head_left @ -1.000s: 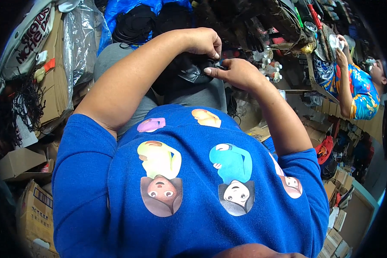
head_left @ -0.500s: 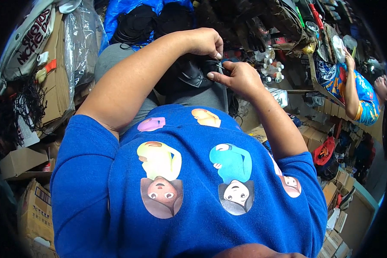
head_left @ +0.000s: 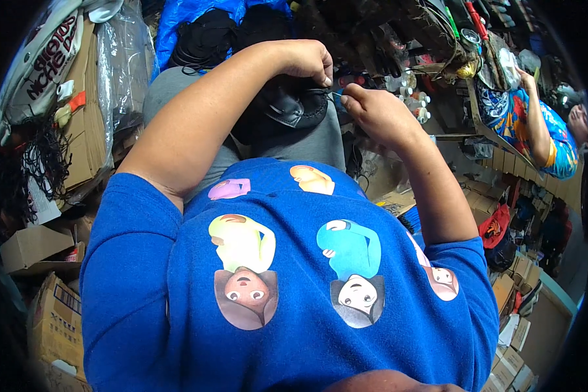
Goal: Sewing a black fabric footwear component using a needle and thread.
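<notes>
A black leather-like shoe (head_left: 293,110) lies on my lap between my grey-trousered thighs, with a line of stitching along its curved edge. Over its far side my left hand (head_left: 309,62) is closed, fingertips pinched together and pointing down; what they grip is too dark and small to make out. My right hand (head_left: 380,114) is just right of the shoe, thumb and fingers closed on a thin, pale, needle-like tool (head_left: 337,95). The tool's tip reaches toward the shoe's edge near my left fingertips; I cannot tell whether it touches.
Black coiled cords or straps (head_left: 206,38) lie on blue plastic (head_left: 170,26) ahead of me. Several small bottles (head_left: 417,104) stand right of my right hand. Cardboard (head_left: 88,124) and clear plastic (head_left: 121,72) flank my left. Another person (head_left: 536,124) sits at the far right.
My right hand has drawn back to the right, away from the shoe. My left hand has moved slightly left and up, and more of the shoe's stitched edge shows.
</notes>
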`<state>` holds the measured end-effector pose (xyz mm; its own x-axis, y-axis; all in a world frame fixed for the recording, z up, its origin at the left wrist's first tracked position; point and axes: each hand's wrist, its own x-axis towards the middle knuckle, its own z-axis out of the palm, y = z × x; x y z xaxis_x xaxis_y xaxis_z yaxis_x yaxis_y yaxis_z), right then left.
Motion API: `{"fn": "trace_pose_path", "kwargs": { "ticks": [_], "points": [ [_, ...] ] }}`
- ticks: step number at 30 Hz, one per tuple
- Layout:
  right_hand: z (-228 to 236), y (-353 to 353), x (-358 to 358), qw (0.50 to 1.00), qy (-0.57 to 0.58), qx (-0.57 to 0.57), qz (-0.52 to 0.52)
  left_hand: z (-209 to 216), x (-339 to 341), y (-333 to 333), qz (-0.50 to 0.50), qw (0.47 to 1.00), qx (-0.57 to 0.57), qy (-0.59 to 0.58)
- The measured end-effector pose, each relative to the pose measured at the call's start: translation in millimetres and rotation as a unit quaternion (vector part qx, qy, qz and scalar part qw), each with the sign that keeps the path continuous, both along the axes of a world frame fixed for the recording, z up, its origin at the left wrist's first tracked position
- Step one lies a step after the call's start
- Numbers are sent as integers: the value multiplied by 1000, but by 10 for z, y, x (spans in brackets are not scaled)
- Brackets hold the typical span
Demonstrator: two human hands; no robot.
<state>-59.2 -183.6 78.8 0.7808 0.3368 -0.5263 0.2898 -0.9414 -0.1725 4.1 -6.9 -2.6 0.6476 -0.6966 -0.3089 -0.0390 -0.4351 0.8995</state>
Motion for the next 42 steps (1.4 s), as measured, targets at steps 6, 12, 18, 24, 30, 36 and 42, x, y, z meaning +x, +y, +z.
{"fn": "trace_pose_path", "kwargs": {
  "ticks": [6, 12, 18, 24, 30, 36, 42],
  "points": [
    [79, 89, 30, 999, 13, -32, 19, -1, 23, -9, -7, 1000, 10, 14],
    [11, 114, 37, 999, 12, -45, 23, -3, 18, -21, -5, 1000, 20, 18],
    [4, 133, 61, 998, 14, -59, 27, 11, 14, -12, -8, 1000, 22, -2],
    [36, 179, 77, 997, 20, -73, 22, 18, 7, -27, -4, 1000, 15, 8],
    [109, 359, 155, 984, 32, -153, 87, -76, 16, -32, 2, 1000, 14, -6],
    [-337, 26, 207, 982, 108, 155, 2, -73, 16, -21, -9, 1000, 7, -19],
    [-324, 173, 34, 966, 165, 100, -169, -59, -38, -16, 16, 1000, -10, -11]
  ]
}}
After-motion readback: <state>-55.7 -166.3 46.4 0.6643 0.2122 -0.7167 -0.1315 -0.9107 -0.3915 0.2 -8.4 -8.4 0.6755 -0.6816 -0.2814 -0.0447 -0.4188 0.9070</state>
